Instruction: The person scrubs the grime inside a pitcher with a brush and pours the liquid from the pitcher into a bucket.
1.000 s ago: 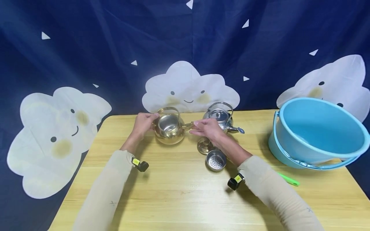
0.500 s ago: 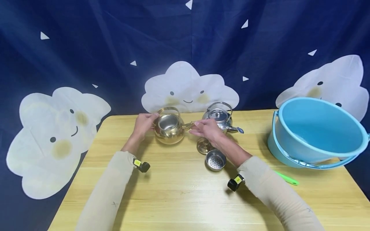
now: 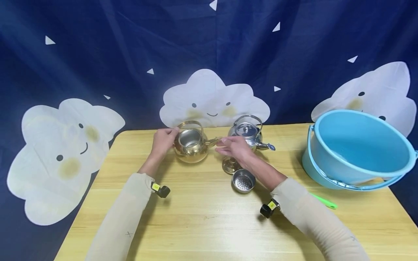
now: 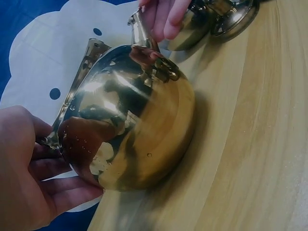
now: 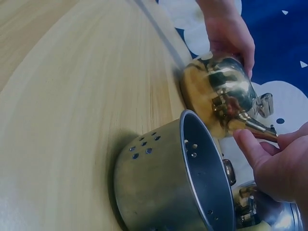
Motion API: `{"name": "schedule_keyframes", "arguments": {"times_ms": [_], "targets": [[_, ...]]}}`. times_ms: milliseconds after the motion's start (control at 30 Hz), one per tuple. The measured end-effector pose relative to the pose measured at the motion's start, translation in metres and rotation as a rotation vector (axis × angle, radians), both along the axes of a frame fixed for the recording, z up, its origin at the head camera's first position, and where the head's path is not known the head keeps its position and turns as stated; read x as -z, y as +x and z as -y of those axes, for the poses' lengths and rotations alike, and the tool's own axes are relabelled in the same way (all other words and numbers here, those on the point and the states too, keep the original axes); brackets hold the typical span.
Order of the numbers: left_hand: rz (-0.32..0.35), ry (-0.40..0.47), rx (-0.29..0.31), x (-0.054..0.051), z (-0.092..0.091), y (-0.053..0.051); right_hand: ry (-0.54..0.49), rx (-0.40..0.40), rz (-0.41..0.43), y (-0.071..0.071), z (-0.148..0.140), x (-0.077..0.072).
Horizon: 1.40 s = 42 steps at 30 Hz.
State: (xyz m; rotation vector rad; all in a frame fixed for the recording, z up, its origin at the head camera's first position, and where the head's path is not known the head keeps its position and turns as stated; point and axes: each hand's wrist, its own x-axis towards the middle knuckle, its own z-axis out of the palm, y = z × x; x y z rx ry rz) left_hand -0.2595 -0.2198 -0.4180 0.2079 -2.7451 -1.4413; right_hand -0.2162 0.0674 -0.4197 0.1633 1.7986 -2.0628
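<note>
A shiny gold teapot (image 3: 192, 154) with its lid off sits at the table's back, its hoop handle (image 3: 192, 123) raised. At its left side, my left hand (image 3: 163, 142) pinches the base of the handle, with other fingers against the round body (image 4: 130, 125). The spout (image 5: 257, 126) points right, and my right hand (image 3: 236, 148) pinches its tip between thumb and fingers. Under and in front of the right hand lie a gold lid (image 3: 230, 166) and a steel strainer cup (image 3: 244, 182) with holes. A silver kettle (image 3: 246, 131) is partly hidden behind that hand.
A big light blue bucket (image 3: 343, 163) stands at the right, its handle hanging toward the front. Beside it a bright green handle (image 3: 328, 202) lies on the wooden table (image 3: 202, 224). A dark blue curtain (image 3: 130, 43) with clouds hangs behind.
The right hand has shifted very slightly at the spout, and the right forearm a little to the right. The gold teapot stays in nearly the same place, with the left hand still at its handle base.
</note>
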Motion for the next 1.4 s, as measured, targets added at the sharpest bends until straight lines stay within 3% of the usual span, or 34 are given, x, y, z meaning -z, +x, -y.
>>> {"name": "schedule_keyframes", "arguments": {"times_ms": [233,500,933,1400], "targets": [[-0.035,0.003,-0.028,-0.003,-0.001,0.000,0.054,-0.037,-0.052,0.003,-0.007,0.000],[-0.065,-0.068,0.005,-0.009,-0.003,-0.002,0.075,-0.048,-0.085,0.009,-0.021,-0.003],[-0.186,-0.161,0.010,-0.017,-0.013,-0.005,0.176,-0.041,-0.161,0.019,-0.039,-0.011],[-0.358,-0.138,0.078,-0.029,-0.037,-0.005,0.312,-0.062,-0.250,0.029,-0.063,-0.008]]}}
